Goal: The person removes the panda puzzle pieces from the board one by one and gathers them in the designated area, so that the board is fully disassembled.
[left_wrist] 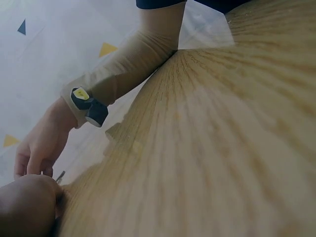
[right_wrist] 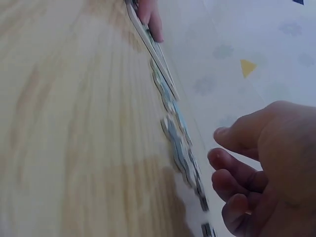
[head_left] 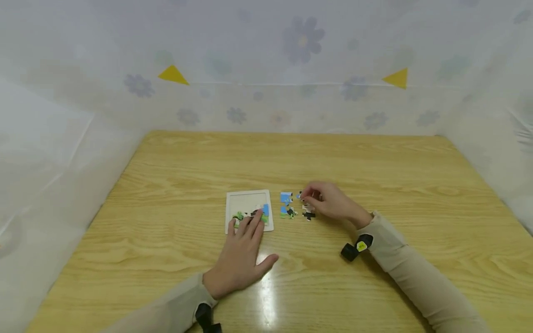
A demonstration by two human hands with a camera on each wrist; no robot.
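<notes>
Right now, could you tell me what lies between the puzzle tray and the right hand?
In the head view, loose puzzle pieces lie on the table between the puzzle tray and the right hand.

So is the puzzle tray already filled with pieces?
No, the white puzzle tray is mostly bare, with only a few pieces along its near edge under the left hand.

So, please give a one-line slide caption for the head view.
Left hand presses on the puzzle tray while the right hand picks among loose pieces on the table.
</notes>
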